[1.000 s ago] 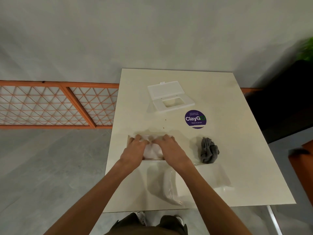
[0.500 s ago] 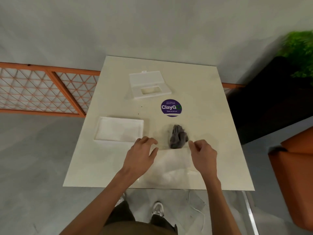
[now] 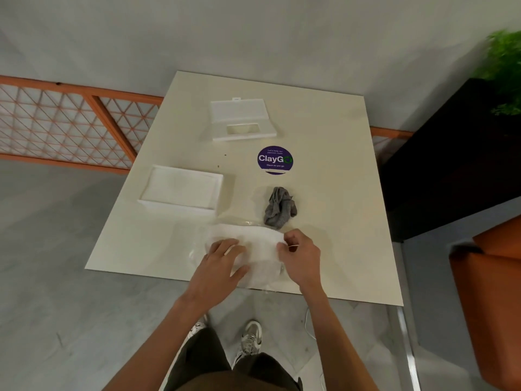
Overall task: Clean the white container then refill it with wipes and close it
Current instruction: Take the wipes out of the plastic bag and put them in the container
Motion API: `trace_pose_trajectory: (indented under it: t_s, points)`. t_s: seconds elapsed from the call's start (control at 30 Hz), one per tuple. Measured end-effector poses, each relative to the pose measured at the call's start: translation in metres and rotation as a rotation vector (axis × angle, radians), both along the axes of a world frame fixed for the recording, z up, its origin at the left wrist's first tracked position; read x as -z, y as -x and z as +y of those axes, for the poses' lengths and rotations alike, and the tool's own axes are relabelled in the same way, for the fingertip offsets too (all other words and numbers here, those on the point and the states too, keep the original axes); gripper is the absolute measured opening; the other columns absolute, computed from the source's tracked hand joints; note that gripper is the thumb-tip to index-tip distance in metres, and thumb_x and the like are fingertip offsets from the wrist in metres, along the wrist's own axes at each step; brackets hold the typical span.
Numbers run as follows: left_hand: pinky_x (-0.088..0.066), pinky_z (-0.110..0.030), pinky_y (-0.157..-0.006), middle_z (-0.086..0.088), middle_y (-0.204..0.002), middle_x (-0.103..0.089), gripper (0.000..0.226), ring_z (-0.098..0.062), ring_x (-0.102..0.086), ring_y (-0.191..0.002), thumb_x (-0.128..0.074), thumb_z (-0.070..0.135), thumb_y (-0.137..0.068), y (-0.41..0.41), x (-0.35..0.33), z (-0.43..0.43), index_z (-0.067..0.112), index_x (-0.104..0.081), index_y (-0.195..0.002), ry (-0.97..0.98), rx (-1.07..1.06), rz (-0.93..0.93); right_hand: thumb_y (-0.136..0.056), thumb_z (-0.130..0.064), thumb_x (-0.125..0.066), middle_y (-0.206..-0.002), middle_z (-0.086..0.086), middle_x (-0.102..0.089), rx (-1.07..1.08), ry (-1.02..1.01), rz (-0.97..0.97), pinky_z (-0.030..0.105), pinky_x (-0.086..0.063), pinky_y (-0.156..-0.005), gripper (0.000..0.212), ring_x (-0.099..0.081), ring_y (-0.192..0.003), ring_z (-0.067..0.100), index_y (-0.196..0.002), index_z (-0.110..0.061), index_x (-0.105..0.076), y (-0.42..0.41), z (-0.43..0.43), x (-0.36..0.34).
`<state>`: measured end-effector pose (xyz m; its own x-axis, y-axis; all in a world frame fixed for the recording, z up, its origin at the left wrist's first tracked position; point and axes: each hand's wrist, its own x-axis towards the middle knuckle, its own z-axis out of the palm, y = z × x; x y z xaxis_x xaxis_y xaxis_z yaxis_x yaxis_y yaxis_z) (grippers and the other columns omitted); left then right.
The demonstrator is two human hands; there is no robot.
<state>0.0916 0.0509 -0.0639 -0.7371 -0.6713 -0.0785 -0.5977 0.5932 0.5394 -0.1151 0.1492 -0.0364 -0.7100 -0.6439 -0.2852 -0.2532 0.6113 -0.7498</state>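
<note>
The open white container [image 3: 181, 190] sits on the left of the cream table [image 3: 324, 193], with white wipes lying inside it. Its white lid [image 3: 239, 119], with a rectangular opening and its flap raised, lies at the far middle. A clear plastic pack of white wipes [image 3: 253, 246] lies at the near edge. My left hand [image 3: 222, 263] rests flat on the pack's left part. My right hand [image 3: 300, 255] pinches the pack's right edge with curled fingers.
A crumpled grey cloth [image 3: 279, 207] lies just beyond the pack. A round purple ClayGo sticker [image 3: 275, 160] is on the table. An orange lattice railing [image 3: 70, 128] runs at left, a black planter [image 3: 456, 153] and an orange seat [image 3: 493, 280] at right.
Both hands left the container, which now sits alone at left, and came onto the wipes pack at the near edge. The right hand has pinched its edge.
</note>
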Motion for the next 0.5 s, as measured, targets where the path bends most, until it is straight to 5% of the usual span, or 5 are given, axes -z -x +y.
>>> trace_pose_trajectory:
  t_s: [0.1, 0.2, 0.33, 0.5]
  points:
    - [-0.048, -0.043, -0.115, 0.004, -0.158, -0.044, 0.057, -0.021, -0.037, -0.148, -0.068, 0.055, -0.095, -0.003, 0.001, 0.004, 0.025, -0.057, -0.142, -0.076, 0.011, 0.035, -0.093, -0.038, -0.077, -0.093, -0.01, -0.074, -0.037, -0.069, -0.103, 0.019, -0.053, -0.076, 0.022, -0.071, -0.087, 0.015, -0.106, -0.021, -0.072, -0.007, 0.003, 0.002]
    - [-0.036, -0.033, -0.122, 0.009, -0.163, -0.034, 0.074, -0.012, -0.026, -0.154, -0.066, 0.07, -0.09, -0.005, -0.003, 0.007, 0.03, -0.05, -0.15, -0.145, 0.007, 0.06, -0.082, -0.072, -0.071, -0.11, -0.003, -0.076, -0.029, -0.146, -0.191, 0.043, -0.061, -0.094, 0.063, -0.073, -0.104, 0.025, -0.116, -0.02, -0.07, -0.009, -0.002, 0.006]
    - [-0.035, -0.038, -0.124, 0.009, -0.163, -0.034, 0.091, -0.014, -0.029, -0.154, -0.078, 0.073, -0.077, -0.011, -0.002, 0.007, 0.028, -0.049, -0.15, -0.049, 0.03, 0.013, -0.09, -0.046, -0.075, -0.107, 0.003, -0.07, -0.071, -0.154, -0.137, 0.051, -0.057, -0.097, 0.035, -0.068, -0.107, 0.032, -0.103, -0.017, -0.061, -0.007, -0.011, 0.006]
    - [-0.044, -0.049, -0.119, 0.003, -0.161, -0.04, 0.091, -0.023, -0.035, -0.153, -0.088, 0.058, -0.075, -0.008, 0.008, 0.009, 0.022, -0.049, -0.149, 0.016, 0.022, -0.008, -0.076, -0.05, -0.08, -0.116, 0.003, -0.071, -0.149, -0.216, -0.12, 0.047, -0.058, -0.098, 0.065, -0.063, -0.114, 0.03, -0.13, -0.019, -0.061, -0.01, -0.02, 0.005]
